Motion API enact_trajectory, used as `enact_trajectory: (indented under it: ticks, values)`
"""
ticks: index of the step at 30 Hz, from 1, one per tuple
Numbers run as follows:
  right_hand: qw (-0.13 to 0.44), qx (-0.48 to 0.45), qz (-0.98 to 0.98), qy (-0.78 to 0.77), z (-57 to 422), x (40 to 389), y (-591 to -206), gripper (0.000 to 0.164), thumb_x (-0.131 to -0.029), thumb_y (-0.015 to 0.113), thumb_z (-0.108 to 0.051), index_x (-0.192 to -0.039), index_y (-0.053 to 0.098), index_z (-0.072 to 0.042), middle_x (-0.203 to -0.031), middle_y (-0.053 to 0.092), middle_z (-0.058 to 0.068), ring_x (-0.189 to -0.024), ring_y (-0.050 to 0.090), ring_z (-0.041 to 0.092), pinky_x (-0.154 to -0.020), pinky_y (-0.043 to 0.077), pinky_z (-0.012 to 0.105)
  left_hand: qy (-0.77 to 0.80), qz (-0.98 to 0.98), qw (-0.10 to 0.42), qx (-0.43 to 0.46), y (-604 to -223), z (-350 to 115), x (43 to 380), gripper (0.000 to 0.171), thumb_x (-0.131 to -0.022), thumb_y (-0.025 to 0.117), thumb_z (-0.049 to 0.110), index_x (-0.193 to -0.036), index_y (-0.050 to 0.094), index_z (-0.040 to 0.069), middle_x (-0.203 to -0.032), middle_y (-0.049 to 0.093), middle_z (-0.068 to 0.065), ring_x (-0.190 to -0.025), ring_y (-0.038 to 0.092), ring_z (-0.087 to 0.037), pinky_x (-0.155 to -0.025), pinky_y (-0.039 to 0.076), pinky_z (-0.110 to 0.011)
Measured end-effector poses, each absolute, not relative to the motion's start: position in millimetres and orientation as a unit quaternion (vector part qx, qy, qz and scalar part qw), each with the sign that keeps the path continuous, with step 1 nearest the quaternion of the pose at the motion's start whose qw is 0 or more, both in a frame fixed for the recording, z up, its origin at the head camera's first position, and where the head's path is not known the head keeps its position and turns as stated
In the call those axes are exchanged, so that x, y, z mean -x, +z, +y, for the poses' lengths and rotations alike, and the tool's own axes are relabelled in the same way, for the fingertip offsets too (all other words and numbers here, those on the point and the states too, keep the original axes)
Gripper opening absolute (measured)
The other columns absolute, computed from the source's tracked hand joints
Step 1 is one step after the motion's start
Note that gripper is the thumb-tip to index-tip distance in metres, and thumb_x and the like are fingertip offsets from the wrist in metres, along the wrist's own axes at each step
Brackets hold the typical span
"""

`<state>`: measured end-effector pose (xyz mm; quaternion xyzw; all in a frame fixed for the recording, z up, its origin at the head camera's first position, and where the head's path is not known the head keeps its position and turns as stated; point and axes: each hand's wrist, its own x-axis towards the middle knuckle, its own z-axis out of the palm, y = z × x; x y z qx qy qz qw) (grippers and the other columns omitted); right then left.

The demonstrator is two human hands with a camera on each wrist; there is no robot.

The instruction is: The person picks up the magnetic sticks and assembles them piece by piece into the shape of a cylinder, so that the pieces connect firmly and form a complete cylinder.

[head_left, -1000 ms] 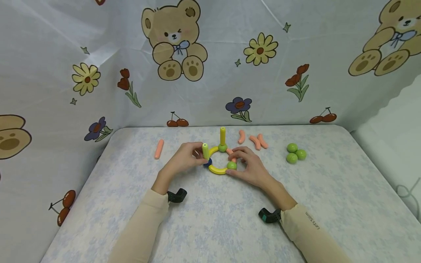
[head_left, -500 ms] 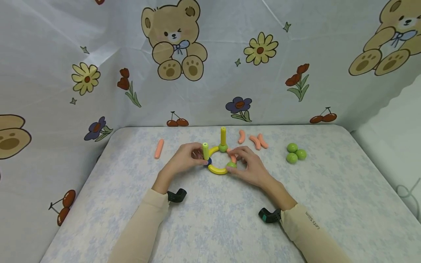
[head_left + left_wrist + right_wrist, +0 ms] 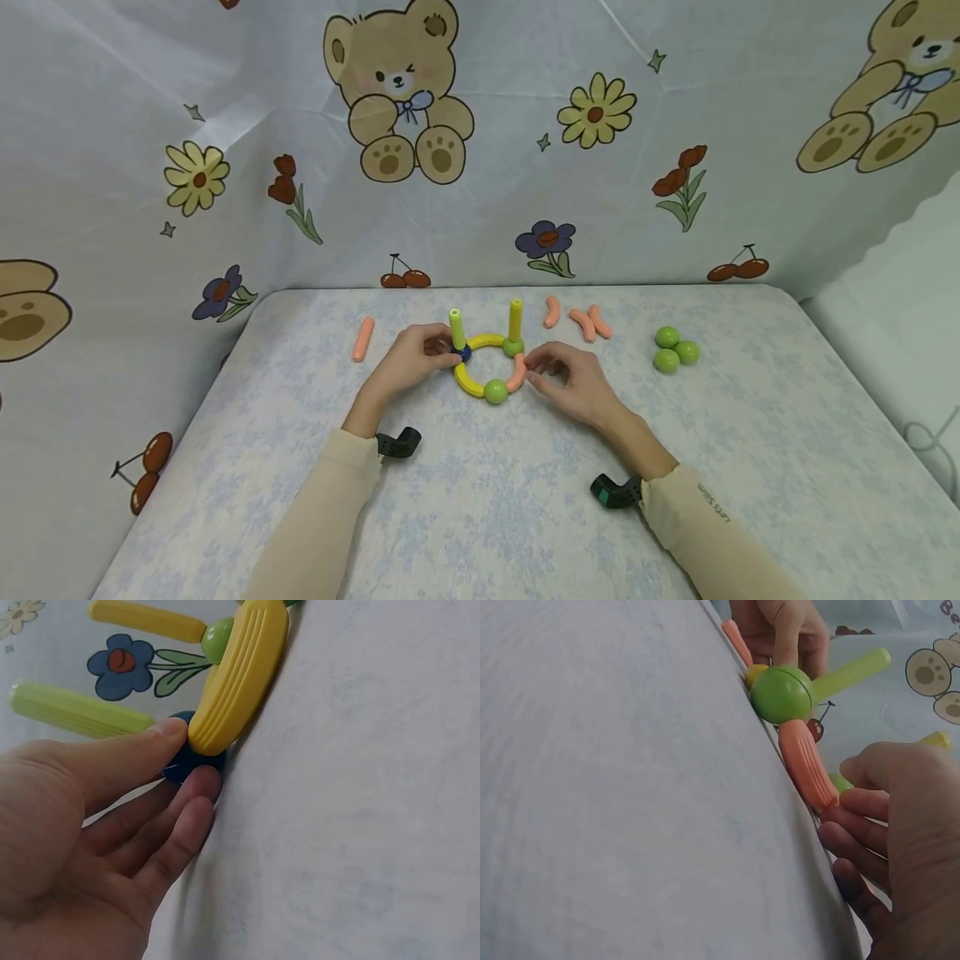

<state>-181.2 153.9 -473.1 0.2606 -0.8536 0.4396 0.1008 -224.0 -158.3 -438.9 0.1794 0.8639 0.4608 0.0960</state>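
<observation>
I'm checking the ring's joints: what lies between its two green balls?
In the head view, a curved pink piece lies between the near green ball and the far green ball.

Toy ring, closed, curves joined by balls

Ring flat on bench. Rear yellow curve; front yellow curve; coral curve, beside right-hand grip. Dark blue ball, pinched by left-hand grip, bearing upright light-green rod. Rear green ball, bearing upright yellow rod. Front green ball, between front yellow and coral curves.
</observation>
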Motion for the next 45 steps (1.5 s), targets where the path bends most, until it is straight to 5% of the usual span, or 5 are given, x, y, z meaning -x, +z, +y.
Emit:
enact_trajectory:
  ticks: [5,14,28,38,45]
  values:
    - [0.107,-0.231,-0.857,0.449,154,182,-472,0.025,-0.092,0.080,-0.013,-0.113,0.069,-0.009,-0.094,0.070,0.002,-0.081,0.065,0.017,-0.073,0.056,0.032,0.468,0.860,0.101,-0.175,-443,-154,224,0.035,-0.100,0.076,0.017,-0.133,0.071,0.008,-0.119,0.074,-0.008,-0.105,0.069,-0.021,-0.090,0.058,-0.036]
    - [0.054,-0.190,-0.869,0.455,152,182,-465,0.078,-0.087,0.088,-0.026,-0.154,0.047,-0.018,-0.142,0.063,0.004,-0.117,0.065,0.023,-0.089,0.056,0.038,0.503,0.850,0.054,-0.149,-452,-143,223,0.032,-0.099,0.076,0.016,-0.131,0.071,0.011,-0.118,0.074,-0.007,-0.099,0.071,-0.020,-0.085,0.059,-0.033]
    - [0.050,-0.173,-0.891,0.416,152,180,-468,0.074,-0.077,0.097,-0.037,-0.136,0.059,-0.012,-0.129,0.064,0.004,-0.103,0.060,0.022,-0.091,0.051,0.041,0.569,0.800,0.097,-0.161,-458,-139,223,0.040,-0.098,0.076,0.009,-0.137,0.066,0.007,-0.128,0.071,-0.010,-0.118,0.071,-0.021,-0.099,0.058,-0.029]
    - [0.058,-0.172,-0.893,0.412,153,181,-467,0.072,-0.076,0.097,-0.037,-0.133,0.061,-0.011,-0.125,0.065,0.004,-0.101,0.059,0.023,-0.090,0.051,0.041,0.374,0.911,-0.171,0.024,-439,-189,228,0.014,-0.096,0.074,0.007,-0.108,0.075,0.000,-0.104,0.071,-0.017,-0.093,0.063,-0.034,-0.083,0.051,-0.047]
    - [0.062,-0.162,-0.893,0.415,153,183,-469,0.068,-0.080,0.095,-0.032,-0.134,0.060,-0.011,-0.126,0.068,0.009,-0.108,0.067,0.025,-0.092,0.057,0.042,0.305,0.935,-0.150,0.105,-441,-219,230,0.030,-0.094,0.069,0.005,-0.121,0.068,-0.008,-0.109,0.062,-0.027,-0.107,0.055,-0.045,-0.094,0.047,-0.057]
